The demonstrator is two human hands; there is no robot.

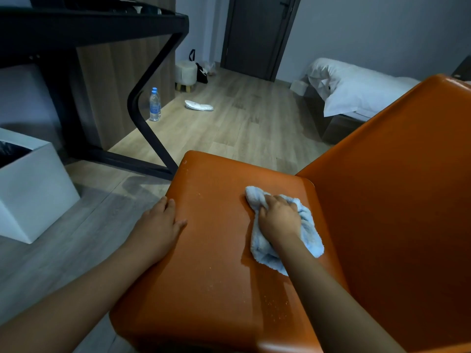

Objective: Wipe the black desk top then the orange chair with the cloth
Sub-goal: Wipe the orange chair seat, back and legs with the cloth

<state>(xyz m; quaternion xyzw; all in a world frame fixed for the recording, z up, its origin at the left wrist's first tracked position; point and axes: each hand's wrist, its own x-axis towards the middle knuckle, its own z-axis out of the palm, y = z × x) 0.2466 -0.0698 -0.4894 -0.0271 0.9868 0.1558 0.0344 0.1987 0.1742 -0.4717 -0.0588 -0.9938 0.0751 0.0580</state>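
Two hands on one orange chair: right hand grips one blue cloth; left hand, at 9 o'clock, lies flat, fingers spread.

Both arms reach forward; the left hand lies flat, fingers spread, and the right hand is closed, knuckles up.
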